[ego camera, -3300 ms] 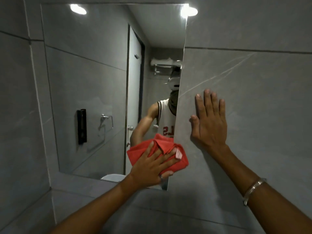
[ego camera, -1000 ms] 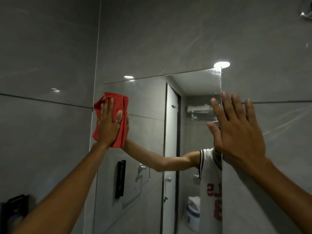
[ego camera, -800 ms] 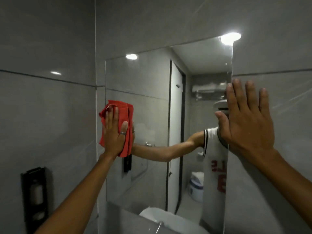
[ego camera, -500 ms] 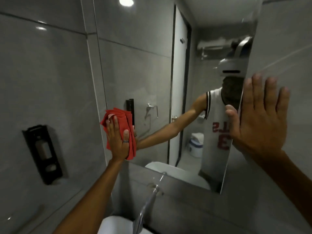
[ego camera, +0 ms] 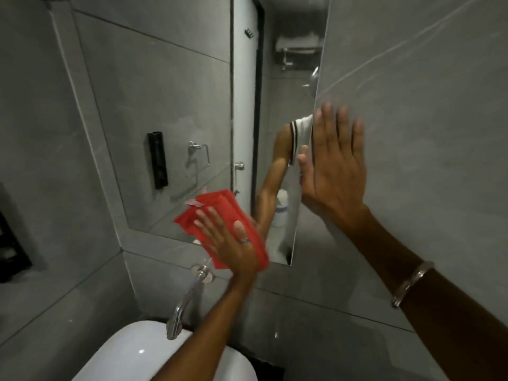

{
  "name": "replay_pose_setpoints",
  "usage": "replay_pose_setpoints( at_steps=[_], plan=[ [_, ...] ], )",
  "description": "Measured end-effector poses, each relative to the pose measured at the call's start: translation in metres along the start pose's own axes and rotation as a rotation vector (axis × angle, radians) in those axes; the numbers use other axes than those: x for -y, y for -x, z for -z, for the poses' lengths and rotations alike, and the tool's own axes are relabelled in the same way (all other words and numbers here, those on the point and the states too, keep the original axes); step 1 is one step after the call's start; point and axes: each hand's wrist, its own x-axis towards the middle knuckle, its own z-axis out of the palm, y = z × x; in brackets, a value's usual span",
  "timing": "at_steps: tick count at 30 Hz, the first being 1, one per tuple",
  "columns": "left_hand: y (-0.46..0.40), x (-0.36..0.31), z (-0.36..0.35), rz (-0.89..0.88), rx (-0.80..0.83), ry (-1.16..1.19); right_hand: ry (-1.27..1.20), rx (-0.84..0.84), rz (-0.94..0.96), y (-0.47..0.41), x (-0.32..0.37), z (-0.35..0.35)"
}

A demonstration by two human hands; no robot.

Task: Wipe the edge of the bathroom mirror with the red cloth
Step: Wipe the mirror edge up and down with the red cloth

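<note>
A chrome faucet juts out of the grey tiled wall just below the mirror, its spout curving down toward the near side over a white basin. How full the basin is cannot be told, since only its rim and outer curve show. The faucet's wall mount sits right under the cloth, close to the left wrist. At the far left, a black holder is fixed to the side wall, only partly in view. The glass reflects a black wall fixture, a chrome ring holder, a white door with its handle, a shelf high up, and a person's arm and white sleeveless top.

The red cloth, folded into a flat pad, lies against the bottom edge of the mirror, toward its lower right corner, overlapping both glass and the tile strip beneath. The left hand is spread flat over it, fingers extended and slightly apart, pressing the cloth to the surface rather than gripping it; a ring shows on one finger. The right hand is fully open and holds nothing, palm flat on the wall just beside the right edge of the mirror, thumb reaching toward the glass. A metal bracelet circles the right wrist.
</note>
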Motion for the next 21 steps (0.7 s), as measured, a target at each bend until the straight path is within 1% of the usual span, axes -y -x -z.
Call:
replay_pose_setpoints(
  at_steps=[2, 4, 7, 9, 11, 12, 17, 21],
  plan=[
    [0.033, -0.030, -0.009, -0.096, 0.051, -0.067, -0.092, 0.030, 0.043, 0.014, -0.012, 0.004],
    [0.057, -0.046, -0.013, -0.204, 0.107, -0.081, -0.148, 0.037, 0.092, 0.028, -0.029, 0.010],
    [0.061, -0.052, -0.015, -0.298, 0.169, -0.083, -0.174, 0.045, 0.137, 0.036, -0.044, 0.016],
    [0.045, -0.063, -0.013, -0.418, 0.193, -0.118, -0.179, 0.036, 0.112, 0.034, -0.045, 0.016],
    [0.012, -0.092, -0.010, -0.551, 0.179, -0.102, -0.187, 0.011, 0.060, 0.023, -0.041, 0.018],
    [-0.008, -0.112, -0.008, -0.585, 0.168, -0.073, -0.195, -0.001, 0.029, 0.016, -0.039, 0.019],
    [-0.122, -0.230, 0.002, -0.640, 0.085, 0.094, -0.230, -0.095, -0.038, -0.023, -0.042, 0.029],
    [-0.204, -0.329, 0.024, -0.712, 0.058, 0.137, -0.232, -0.103, -0.081, -0.043, -0.044, 0.037]
  ],
)
